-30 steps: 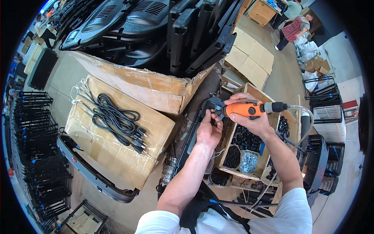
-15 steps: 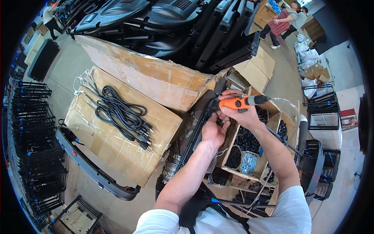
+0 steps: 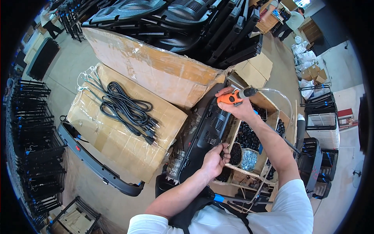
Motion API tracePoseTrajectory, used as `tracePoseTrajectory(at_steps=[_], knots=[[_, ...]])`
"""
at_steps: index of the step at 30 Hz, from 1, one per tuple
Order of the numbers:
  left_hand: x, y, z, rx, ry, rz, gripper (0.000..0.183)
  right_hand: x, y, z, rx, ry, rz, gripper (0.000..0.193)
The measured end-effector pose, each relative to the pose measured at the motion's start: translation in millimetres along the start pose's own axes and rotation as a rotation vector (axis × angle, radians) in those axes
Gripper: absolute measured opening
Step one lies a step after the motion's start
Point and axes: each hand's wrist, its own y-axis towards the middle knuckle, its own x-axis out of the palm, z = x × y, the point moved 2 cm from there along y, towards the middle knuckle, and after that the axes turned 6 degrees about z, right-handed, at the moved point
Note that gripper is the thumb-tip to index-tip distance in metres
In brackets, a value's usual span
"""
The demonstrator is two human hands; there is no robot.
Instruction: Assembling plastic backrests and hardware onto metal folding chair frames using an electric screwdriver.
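My right hand (image 3: 243, 110) is wrapped round an orange electric screwdriver (image 3: 230, 98) with a grey and black end and a clear coiled hose or cord. Its tip is hidden beside the far end of a long black plastic housing (image 3: 212, 130) with vent slots, lying in front of me. My left hand (image 3: 214, 162) is closer to me, over the housing's right edge beside the parts box. Its fingers are curled together, and dark bits show at the fingertips, too small to name. The wooden parts box (image 3: 238, 170) holds black screws (image 3: 235, 154) and silver screws (image 3: 249, 160).
Left of the housing, a bundle of black power cords (image 3: 126, 107) lies on a cardboard carton (image 3: 156, 160). A curved black plastic part (image 3: 97, 167) leans against it. Black plastic covers (image 3: 171, 23) are stacked beyond a cardboard sheet (image 3: 148, 66). Another person (image 3: 293, 21) is at the far right.
My left hand has moved from under the screwdriver toward me, to the near corner of the parts box. The right hand with the screwdriver shifted slightly left. More of the vented housing shows.
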Motion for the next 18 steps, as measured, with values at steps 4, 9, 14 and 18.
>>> tracePoseTrajectory(at_steps=[4, 9, 14, 18], knots=[[-12.6, -24.3, -2.9, 0.046, -0.003, 0.038, 0.023, 4.1, -3.7, -3.7, 0.025, 0.0, 0.006, 0.033], [-32.2, -40.6, -3.5, 0.112, 0.147, 0.075, 0.023, 6.1, -5.6, 9.1, 0.012, 0.085, 0.075, 0.044], [-39.6, -52.3, -4.6, 0.129, 0.213, 0.037, 0.023, -0.5, -10.2, 2.6, -0.087, 0.091, 0.275, 0.044], [-42.7, -51.4, -18.4, 0.057, 0.387, 0.037, 0.025, -28.3, -82.2, -62.0, -0.099, 0.173, 0.467, 0.045]])
